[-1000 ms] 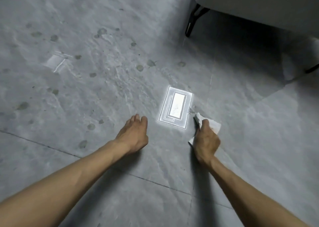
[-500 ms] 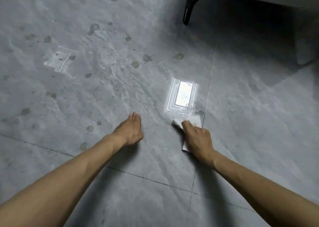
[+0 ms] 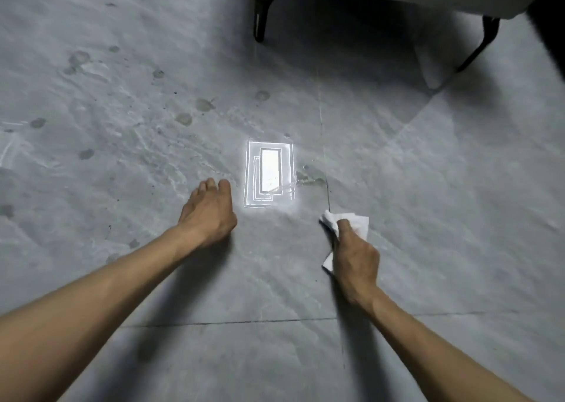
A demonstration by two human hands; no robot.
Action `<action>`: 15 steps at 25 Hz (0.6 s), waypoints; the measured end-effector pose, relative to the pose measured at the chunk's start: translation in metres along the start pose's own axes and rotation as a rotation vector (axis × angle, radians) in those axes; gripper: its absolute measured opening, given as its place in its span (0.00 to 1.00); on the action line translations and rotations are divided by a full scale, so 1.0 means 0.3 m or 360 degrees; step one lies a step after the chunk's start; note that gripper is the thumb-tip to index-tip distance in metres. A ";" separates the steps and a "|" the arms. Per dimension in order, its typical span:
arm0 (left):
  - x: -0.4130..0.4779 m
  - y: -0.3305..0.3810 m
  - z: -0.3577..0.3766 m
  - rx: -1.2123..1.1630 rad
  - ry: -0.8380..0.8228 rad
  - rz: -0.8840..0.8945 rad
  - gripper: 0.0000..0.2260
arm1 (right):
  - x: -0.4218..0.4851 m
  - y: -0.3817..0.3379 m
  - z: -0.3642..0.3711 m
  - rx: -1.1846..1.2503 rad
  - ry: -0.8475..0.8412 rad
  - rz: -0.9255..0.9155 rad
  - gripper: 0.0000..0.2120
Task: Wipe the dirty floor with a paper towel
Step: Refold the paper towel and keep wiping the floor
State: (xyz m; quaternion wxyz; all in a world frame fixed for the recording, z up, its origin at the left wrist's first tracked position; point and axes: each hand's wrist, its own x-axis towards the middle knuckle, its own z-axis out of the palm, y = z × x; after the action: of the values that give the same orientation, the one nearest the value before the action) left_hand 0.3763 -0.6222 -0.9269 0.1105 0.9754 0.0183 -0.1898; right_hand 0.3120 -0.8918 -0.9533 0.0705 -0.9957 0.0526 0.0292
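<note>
Tiles of grey stone make up the floor [image 3: 443,187]. The paper towel [image 3: 360,223] lies on it, just right of the thin line [image 3: 323,132] between two tiles. The right hand [image 3: 354,261] sits on top of the towel and holds it, with its fingers curled over it. White bits stick out in front of the hand and at its left side. So the towel seems to lie long-ways, pointing away from the person, but the hand hides most of it. The left hand [image 3: 209,215] rests on the floor with its fingers stretched out and holds nothing. A bright patch of light [image 3: 269,175] shines just beyond the two hands. A wet smear [image 3: 312,177] sits a little past the towel. Round dirty spots [image 3: 184,119] dot the floor to the far left. Bare floor spreads wide to the right. Black furniture legs [image 3: 262,13] stand well away at the top.
</note>
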 end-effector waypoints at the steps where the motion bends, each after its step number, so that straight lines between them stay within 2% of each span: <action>1: 0.009 -0.011 0.005 0.0018 0.0003 0.0009 0.17 | -0.030 -0.036 0.028 0.0061 0.0027 0.0107 0.04; 2: 0.014 -0.022 0.003 0.0043 0.0001 0.0023 0.17 | -0.066 -0.078 0.047 0.0104 0.0009 0.0012 0.05; 4: 0.028 -0.045 -0.007 0.0106 0.0004 0.0094 0.15 | -0.103 -0.107 0.058 -0.0035 -0.0107 -0.0545 0.12; 5: 0.038 -0.053 -0.016 0.0119 -0.0008 0.0124 0.13 | -0.062 -0.076 0.046 -0.0127 -0.0170 -0.0675 0.17; 6: 0.051 -0.060 -0.029 0.0098 -0.0031 0.0138 0.10 | 0.013 -0.037 0.026 -0.0157 -0.0177 -0.0557 0.20; 8: 0.078 -0.070 -0.051 0.0029 -0.0101 0.0157 0.08 | 0.220 0.022 -0.026 -0.0173 -0.0025 0.0096 0.22; 10: 0.096 -0.072 -0.051 0.0039 -0.0162 0.0164 0.08 | 0.375 -0.030 -0.037 0.0062 0.0252 0.0640 0.11; 11: 0.105 -0.068 -0.054 0.0044 -0.0174 0.0161 0.09 | 0.424 -0.127 -0.015 0.0133 0.0297 0.0648 0.09; 13: 0.110 -0.056 -0.060 0.0036 -0.0201 0.0147 0.10 | 0.436 -0.384 0.059 0.0228 0.0253 0.0220 0.07; 15: 0.115 -0.055 -0.054 0.0050 -0.0189 0.0146 0.13 | 0.354 -0.563 0.106 0.0223 0.0003 -0.0483 0.03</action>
State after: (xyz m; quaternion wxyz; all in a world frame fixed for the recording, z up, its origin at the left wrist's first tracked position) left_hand 0.4129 -0.6027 -0.9284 0.1047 0.9639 -0.0359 -0.2423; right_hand 0.4342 -0.7317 -0.9684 0.1434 -0.9849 -0.0965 0.0136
